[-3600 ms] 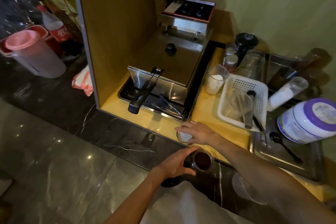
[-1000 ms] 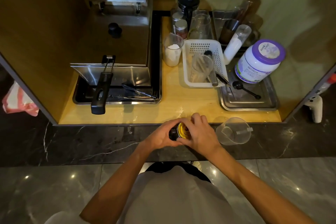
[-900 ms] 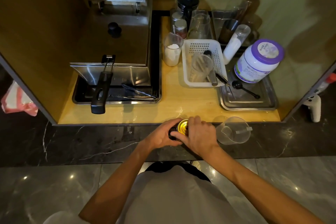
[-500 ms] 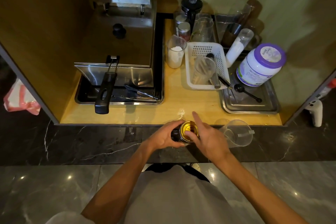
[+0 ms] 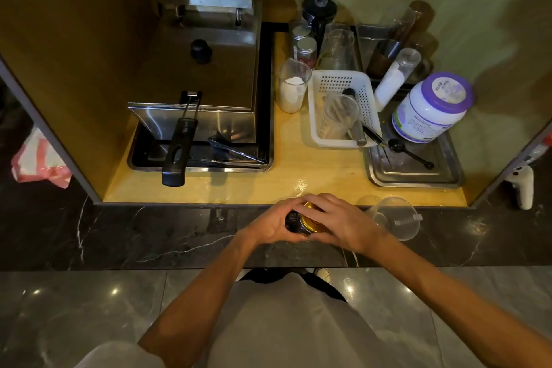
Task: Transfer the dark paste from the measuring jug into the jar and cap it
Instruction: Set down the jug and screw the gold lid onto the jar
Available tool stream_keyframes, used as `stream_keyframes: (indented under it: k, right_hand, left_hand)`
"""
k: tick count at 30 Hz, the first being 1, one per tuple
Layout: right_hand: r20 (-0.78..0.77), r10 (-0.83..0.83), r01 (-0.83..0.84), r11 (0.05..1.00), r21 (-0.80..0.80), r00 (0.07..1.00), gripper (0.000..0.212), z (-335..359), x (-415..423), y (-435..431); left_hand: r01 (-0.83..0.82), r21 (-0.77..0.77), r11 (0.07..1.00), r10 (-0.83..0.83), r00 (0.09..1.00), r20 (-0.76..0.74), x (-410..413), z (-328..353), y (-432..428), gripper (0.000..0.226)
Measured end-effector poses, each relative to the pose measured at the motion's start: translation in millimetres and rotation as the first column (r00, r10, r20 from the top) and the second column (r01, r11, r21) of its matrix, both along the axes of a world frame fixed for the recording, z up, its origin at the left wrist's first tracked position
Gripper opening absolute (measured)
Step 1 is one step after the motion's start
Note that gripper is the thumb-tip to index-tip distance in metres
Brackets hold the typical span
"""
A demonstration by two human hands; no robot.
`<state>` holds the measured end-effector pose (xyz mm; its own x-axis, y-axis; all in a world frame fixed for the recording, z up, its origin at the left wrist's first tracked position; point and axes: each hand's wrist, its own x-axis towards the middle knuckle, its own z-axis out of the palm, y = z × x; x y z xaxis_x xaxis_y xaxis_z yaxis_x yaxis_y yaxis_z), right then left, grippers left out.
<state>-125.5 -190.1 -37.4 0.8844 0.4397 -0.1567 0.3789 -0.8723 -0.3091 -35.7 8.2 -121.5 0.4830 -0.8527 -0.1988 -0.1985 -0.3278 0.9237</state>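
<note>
A small dark jar (image 5: 293, 222) stands on the black marble ledge (image 5: 155, 236) at the counter's front edge. My left hand (image 5: 270, 224) wraps around its left side. A gold lid (image 5: 310, 219) sits on top of the jar, and my right hand (image 5: 340, 222) is closed over the lid from the right, fingers curled across its far rim. The clear plastic measuring jug (image 5: 394, 219) rests just right of my right hand, tilted, and looks empty.
A steel fryer (image 5: 209, 75) with a black basket handle (image 5: 176, 155) fills the left of the wooden counter. A white basket (image 5: 337, 82), a powder cup (image 5: 292, 86), a purple-lidded tub (image 5: 430, 107) and a metal tray (image 5: 442, 176) with a black spoon (image 5: 409, 152) stand to the right.
My right hand, which was spread over the lid half a second ago, has closed down around it. Earlier the jar stood uncapped while that hand picked the lid off the counter.
</note>
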Motion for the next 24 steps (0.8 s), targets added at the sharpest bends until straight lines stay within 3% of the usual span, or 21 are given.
stream_keyframes:
  k: [5,8,14,18,21,24]
  right_hand:
    - [0.167,0.096,-0.108,0.992,0.066,0.981,0.053,-27.5,17.4,-2.2]
    - [0.235,0.104,-0.133,0.985,0.110,0.966,0.044,-41.9,23.9,1.0]
    - [0.425,-0.254,0.134,0.947,0.291,0.869,0.031,-71.2,6.6,20.8]
    - [0.440,-0.460,0.319,0.877,0.359,0.771,0.022,-76.1,0.8,40.2]
    - [0.435,-0.505,0.368,0.856,0.363,0.746,0.019,-69.9,0.6,47.5]
    - [0.396,-0.487,0.386,0.869,0.310,0.779,0.025,-60.8,2.9,46.4]
  left_hand:
    - [0.030,0.116,0.993,-0.021,0.997,-0.073,-1.1,1.9,-4.8,0.091]
    - [-0.048,0.107,0.993,0.056,0.996,-0.073,-9.6,-1.0,-8.1,0.091]
    - [-0.270,-0.018,0.963,0.270,0.963,-0.007,-28.7,-12.4,-8.9,0.082]
    - [-0.357,-0.039,0.933,0.354,0.933,-0.064,-38.0,-17.0,-13.4,0.074]
    - [-0.360,-0.004,0.933,0.359,0.932,-0.050,-37.3,-14.0,-14.4,0.070]
    - [-0.293,0.046,0.955,0.296,0.950,-0.100,-21.8,1.5,-12.5,0.063]
